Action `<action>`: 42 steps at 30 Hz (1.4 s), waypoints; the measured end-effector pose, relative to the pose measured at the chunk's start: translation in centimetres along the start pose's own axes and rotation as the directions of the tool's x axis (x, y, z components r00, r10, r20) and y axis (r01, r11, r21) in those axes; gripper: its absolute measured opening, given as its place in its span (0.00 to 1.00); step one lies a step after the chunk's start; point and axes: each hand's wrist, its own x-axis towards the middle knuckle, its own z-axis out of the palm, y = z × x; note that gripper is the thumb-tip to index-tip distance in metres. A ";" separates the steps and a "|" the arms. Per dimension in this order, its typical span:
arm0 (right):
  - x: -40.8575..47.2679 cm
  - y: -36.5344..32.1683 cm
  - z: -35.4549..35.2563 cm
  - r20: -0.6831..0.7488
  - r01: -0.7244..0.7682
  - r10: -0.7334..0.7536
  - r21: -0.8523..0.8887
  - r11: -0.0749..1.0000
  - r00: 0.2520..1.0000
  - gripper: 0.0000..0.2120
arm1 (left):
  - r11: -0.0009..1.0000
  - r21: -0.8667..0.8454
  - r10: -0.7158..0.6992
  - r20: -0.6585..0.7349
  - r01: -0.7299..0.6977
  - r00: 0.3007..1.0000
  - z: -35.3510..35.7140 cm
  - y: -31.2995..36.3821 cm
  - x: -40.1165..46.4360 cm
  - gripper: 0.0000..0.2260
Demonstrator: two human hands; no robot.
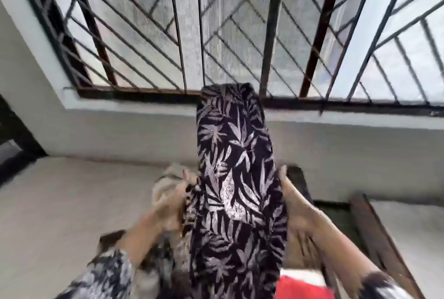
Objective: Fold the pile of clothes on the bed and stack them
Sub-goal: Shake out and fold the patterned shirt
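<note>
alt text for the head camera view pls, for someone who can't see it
Two hands hold up a long dark garment with a pale leaf print, the left hand and right hand gripping its side edges. Behind it is a window with a black metal grille above a grey wall; a red cloth shows at the bottom. The image is motion-blurred.

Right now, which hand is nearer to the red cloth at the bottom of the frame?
Right. The right hand grips the leaf-print garment's right edge, just above the red cloth. The left hand is across the garment, on its left edge.
</note>
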 end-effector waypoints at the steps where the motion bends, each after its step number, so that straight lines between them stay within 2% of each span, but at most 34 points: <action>1: 0.2 1.6 -0.5 -0.022 -0.045 0.045 -0.028 0.999 0.999 0.44 | 1.000 -0.010 0.013 -0.006 -0.013 1.000 0.9 -1.2 -0.8 0.17; 2: 0.5 4.1 -1.3 -0.059 -0.105 0.100 -0.097 0.990 0.993 0.42 | 1.000 0.002 0.002 -0.017 -0.002 1.000 1.1 -3.4 -1.2 0.12; 3: 0.7 5.3 -1.7 -0.070 -0.176 0.172 -0.053 0.983 0.983 0.39 | 0.997 -0.024 -0.068 -0.047 0.067 0.997 1.0 -3.8 -1.2 0.10; 4: 0.8 5.7 -1.8 -0.072 -0.197 0.193 -0.054 0.979 0.979 0.35 | 0.983 -0.021 -0.185 -0.067 0.184 0.980 0.6 -3.6 -0.9 0.13; 6: 1.2 6.3 -1.7 -0.089 -0.224 0.214 -0.117 0.968 0.973 0.27 | 0.907 0.031 -0.414 -0.119 0.420 0.902 -0.9 -3.8 0.8 0.19; 8: 1.7 6.9 -2.2 -0.109 -0.290 0.273 -0.184 0.939 0.956 0.12 | 0.844 0.158 -0.493 -0.145 0.512 0.858 -2.4 -4.8 2.1 0.17; 9: 1.6 7.0 -2.1 -0.108 -0.318 0.303 -0.176 0.932 0.947 0.07 | 0.844 0.201 -0.474 -0.158 0.498 0.866 -2.2 -4.6 2.3 0.18; 11: 1.4 6.4 -2.2 -0.118 -0.299 0.284 -0.149 0.942 0.952 0.07 | 0.883 0.144 -0.427 -0.147 0.446 0.892 -1.9 -3.6 2.1 0.18; 13: 0.9 5.2 -1.8 -0.142 -0.256 0.239 -0.115 0.960 0.960 0.07 | 0.946 0.097 -0.296 -0.141 0.310 0.945 -1.4 -2.6 1.6 0.06; 17: 0.9 3.1 -1.7 -0.269 -0.179 0.160 -0.047 0.983 0.950 0.08 | 0.986 0.134 -0.099 -0.039 0.103 0.994 -1.3 -1.9 0.5 0.10; 18: 1.0 2.7 -1.5 -0.300 -0.191 0.171 -0.038 0.981 0.938 0.09 | 0.985 0.154 -0.081 -0.012 0.082 0.997 -0.9 -1.9 0.3 0.15; 20: 1.2 2.1 -1.1 -0.335 -0.227 0.196 -0.055 0.972 0.922 0.07 | 0.976 0.204 -0.077 0.009 0.074 0.997 -0.2 -1.6 0.4 0.20; 23: 1.0 0.8 -0.2 -0.328 -0.203 0.172 -0.061 0.977 0.929 0.03 | 0.923 0.351 -0.120 -0.124 0.156 0.985 1.0 -0.2 1.3 0.07; 25: 0.7 0.5 -0.4 -0.339 -0.181 0.157 -0.041 0.983 0.928 0.13 | 0.903 0.346 -0.182 -0.231 0.256 0.956 0.9 0.9 2.2 0.04; 27: 0.4 0.5 -0.9 -0.312 -0.178 0.162 -0.022 0.984 0.936 0.13 | 0.907 0.302 -0.206 -0.293 0.295 0.934 0.5 1.6 2.7 0.05; 28: 0.4 0.7 -1.4 -0.315 -0.169 0.159 -0.005 0.986 0.936 0.16 | 0.911 0.286 -0.214 -0.292 0.299 0.932 0.6 1.8 2.9 0.04; 29: 0.1 0.7 -1.5 -0.316 -0.174 0.166 0.002 0.985 0.934 0.21 | 0.924 0.267 -0.201 -0.272 0.275 0.941 0.7 2.0 2.8 0.08; 30: -0.3 0.5 -1.3 -0.304 -0.158 0.154 0.013 0.987 0.940 0.21 | 0.941 0.261 -0.148 -0.262 0.218 0.954 0.7 2.0 3.0 0.19; 31: -0.7 0.5 -1.0 -0.315 -0.124 0.121 0.011 0.992 0.941 0.14 | 0.957 0.251 -0.081 -0.244 0.143 0.966 0.9 1.9 3.0 0.34; 32: -0.9 0.4 -0.9 -0.332 -0.088 0.086 0.010 0.996 0.939 0.07 | 0.965 0.250 -0.013 -0.232 0.073 0.973 0.9 1.9 3.3 0.44; 33: -1.0 0.4 -1.0 -0.361 -0.067 0.064 0.005 0.998 0.930 0.09 | 0.960 0.277 0.024 -0.191 0.031 0.981 1.4 1.9 3.1 0.48; 36: -1.4 0.5 -1.2 -0.411 -0.080 0.053 -0.048 0.996 0.910 0.13 | 0.848 0.529 0.032 -0.089 0.020 0.995 2.3 1.9 3.3 0.46; 38: -1.7 -0.1 -1.3 -0.407 -0.149 0.101 -0.089 0.985 0.908 0.09 | 0.683 0.731 0.053 -0.075 0.019 0.996 2.7 2.3 3.4 0.41; 40: -2.1 -0.9 -0.9 -0.449 -0.251 0.144 -0.187 0.950 0.882 0.06 | 0.497 0.867 0.143 -0.103 0.018 0.984 3.2 2.9 3.4 0.32; 42: -2.4 -1.8 -0.8 -0.521 -0.309 0.125 -0.283 0.908 0.844 0.14 | 0.376 0.926 0.225 -0.136 0.042 0.965 3.9 3.3 3.5 0.20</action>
